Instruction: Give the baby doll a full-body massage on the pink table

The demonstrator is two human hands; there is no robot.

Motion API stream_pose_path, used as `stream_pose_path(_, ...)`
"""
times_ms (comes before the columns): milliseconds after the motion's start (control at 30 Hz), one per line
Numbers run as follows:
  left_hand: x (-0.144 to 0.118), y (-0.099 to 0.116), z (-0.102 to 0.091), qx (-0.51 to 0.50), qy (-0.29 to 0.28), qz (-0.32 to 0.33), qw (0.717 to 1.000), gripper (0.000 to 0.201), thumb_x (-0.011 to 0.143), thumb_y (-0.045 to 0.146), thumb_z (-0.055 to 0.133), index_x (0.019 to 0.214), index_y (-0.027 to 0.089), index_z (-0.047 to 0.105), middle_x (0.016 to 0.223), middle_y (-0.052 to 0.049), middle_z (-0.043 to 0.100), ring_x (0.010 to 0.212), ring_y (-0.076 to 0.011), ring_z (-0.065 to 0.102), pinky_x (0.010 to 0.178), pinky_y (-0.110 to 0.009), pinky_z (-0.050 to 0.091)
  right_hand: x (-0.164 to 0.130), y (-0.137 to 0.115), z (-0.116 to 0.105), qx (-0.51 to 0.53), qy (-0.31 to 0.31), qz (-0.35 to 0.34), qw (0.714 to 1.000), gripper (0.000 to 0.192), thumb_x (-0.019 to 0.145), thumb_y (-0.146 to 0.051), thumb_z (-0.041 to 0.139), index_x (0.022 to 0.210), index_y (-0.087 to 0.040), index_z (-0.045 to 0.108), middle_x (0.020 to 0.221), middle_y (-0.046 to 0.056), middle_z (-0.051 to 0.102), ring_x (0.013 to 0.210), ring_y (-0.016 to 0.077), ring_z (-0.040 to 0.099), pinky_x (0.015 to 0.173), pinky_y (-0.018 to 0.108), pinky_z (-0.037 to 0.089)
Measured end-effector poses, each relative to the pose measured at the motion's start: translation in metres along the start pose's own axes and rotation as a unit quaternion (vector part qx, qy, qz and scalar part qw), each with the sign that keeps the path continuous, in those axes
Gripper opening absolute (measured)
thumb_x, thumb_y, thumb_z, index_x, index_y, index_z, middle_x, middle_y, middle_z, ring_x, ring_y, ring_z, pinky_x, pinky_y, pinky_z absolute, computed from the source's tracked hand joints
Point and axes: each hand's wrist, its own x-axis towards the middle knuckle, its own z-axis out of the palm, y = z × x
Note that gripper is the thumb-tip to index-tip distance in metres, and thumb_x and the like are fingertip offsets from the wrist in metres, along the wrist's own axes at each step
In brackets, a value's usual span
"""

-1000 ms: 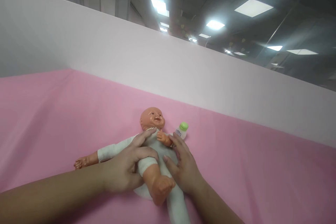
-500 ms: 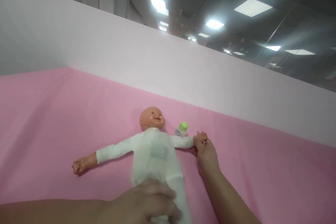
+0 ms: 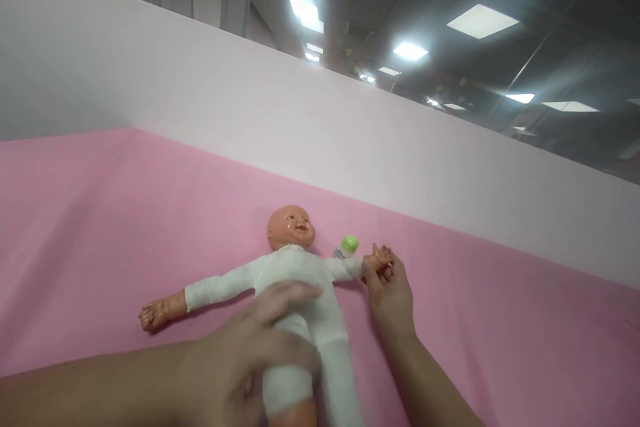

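- Lying face-up on the pink tabletop (image 3: 500, 320), a baby doll (image 3: 293, 280) in a white suit, head toward the far white partition (image 3: 350, 140), legs toward the viewer, so long axis running near-to-far.
- Stretching out sideways, both doll arms: one bare doll hand (image 3: 150, 313) resting free on the cloth at far left, the other reaching right.
- Wrapping around the doll's near leg at the lower trunk, the left hand (image 3: 235, 367); fingers (image 3: 287, 293) curled loosely over the white cloth of the hip, thumb side blurred, grip looking closed on the leg.
- Pinching the doll's outstretched hand at the wrist, the right hand (image 3: 393, 293); fingertips closed on it, palm resting on the cloth just beyond.
- Sitting directly under the left hand, the doll's body; lying off to the left of the right hand, with only the small hand within reach.
- Standing just behind the doll's right-reaching arm, a small bottle with a green cap (image 3: 349, 245), near the right hand yet apart from it.
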Motion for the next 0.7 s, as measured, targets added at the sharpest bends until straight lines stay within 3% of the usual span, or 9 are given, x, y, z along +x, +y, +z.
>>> stream_pose_path(133, 0.002, -0.03, -0.009, 0.011, 0.034, -0.051, 0.998, 0.05, 0.072, 0.009, 0.065, 0.12, 0.024, 0.066, 0.169, -0.008, 0.016, 0.155, -0.0385, 0.019, 0.121, -0.055, 0.032, -0.027, -0.013, 0.018, -0.08, -0.093, -0.132, 0.984, 0.045, 0.088, -0.038, 0.07, 0.132, -0.028, 0.063, 0.133, 0.008, 0.069, 0.117, 0.0288, 0.068, 0.102, 0.049, 0.056)
stream_pose_path(200, 0.003, -0.043, -0.011, 0.002, 0.033, -0.079, 0.996, 0.053, 0.07, 0.007, 0.065, 0.12, 0.023, 0.067, 0.169, -0.009, 0.015, 0.155, -0.0388, 0.018, 0.122, -0.055, 0.028, -0.036, -0.013, 0.023, -0.157, -0.155, -0.232, 0.947, 0.033, 0.092, -0.031, 0.062, 0.125, -0.032, 0.07, 0.128, 0.006, 0.072, 0.119, 0.029, 0.066, 0.106, 0.054, 0.052)
stream_pose_path(300, 0.006, -0.054, -0.012, -0.021, 0.023, -0.103, 0.994, 0.056, 0.069, 0.007, 0.065, 0.123, 0.021, 0.067, 0.168, -0.012, 0.019, 0.155, -0.0397, 0.018, 0.121, -0.055, 0.029, -0.039, -0.009, 0.027, -0.223, -0.215, -0.331, 0.891, 0.038, 0.095, -0.022, 0.054, 0.126, -0.035, 0.071, 0.134, 0.004, 0.068, 0.131, 0.0288, 0.057, 0.112, 0.056, 0.047)
stream_pose_path(400, 0.008, -0.058, -0.011, -0.035, 0.027, -0.095, 0.995, 0.054, 0.069, 0.01, 0.065, 0.121, 0.022, 0.069, 0.165, -0.012, 0.027, 0.155, -0.0395, 0.019, 0.12, -0.054, 0.033, -0.037, -0.007, 0.026, -0.258, -0.241, -0.329, 0.876, 0.04, 0.096, -0.021, 0.052, 0.13, -0.036, 0.069, 0.14, 0.003, 0.065, 0.135, 0.0289, 0.053, 0.113, 0.057, 0.046)
stream_pose_path(500, 0.007, -0.059, -0.009, -0.021, 0.029, -0.083, 0.996, 0.051, 0.069, 0.011, 0.065, 0.119, 0.023, 0.069, 0.165, -0.01, 0.026, 0.155, -0.0396, 0.018, 0.119, -0.054, 0.034, -0.036, -0.008, 0.025, -0.261, -0.242, -0.318, 0.879, 0.041, 0.094, -0.022, 0.055, 0.131, -0.036, 0.068, 0.141, 0.004, 0.063, 0.135, 0.0295, 0.053, 0.114, 0.057, 0.045)
stream_pose_path(633, 0.005, -0.049, -0.006, 0.005, 0.035, -0.076, 0.996, 0.053, 0.068, 0.01, 0.065, 0.119, 0.024, 0.067, 0.166, -0.009, 0.023, 0.154, -0.0387, 0.023, 0.119, -0.053, 0.035, -0.032, -0.008, 0.026, -0.242, -0.207, -0.26, 0.912, 0.037, 0.089, -0.028, 0.062, 0.125, -0.031, 0.069, 0.127, 0.007, 0.07, 0.122, 0.0314, 0.062, 0.107, 0.055, 0.05)
stream_pose_path(700, 0.004, -0.036, -0.004, -0.007, 0.024, -0.053, 0.998, 0.054, 0.068, 0.01, 0.066, 0.12, 0.025, 0.065, 0.162, -0.009, 0.031, 0.148, -0.0361, 0.036, 0.114, -0.047, 0.044, -0.029, -0.008, 0.025, -0.201, -0.181, -0.193, 0.943, 0.034, 0.089, -0.034, 0.064, 0.121, -0.027, 0.069, 0.12, 0.008, 0.072, 0.112, 0.0303, 0.067, 0.1, 0.052, 0.055)
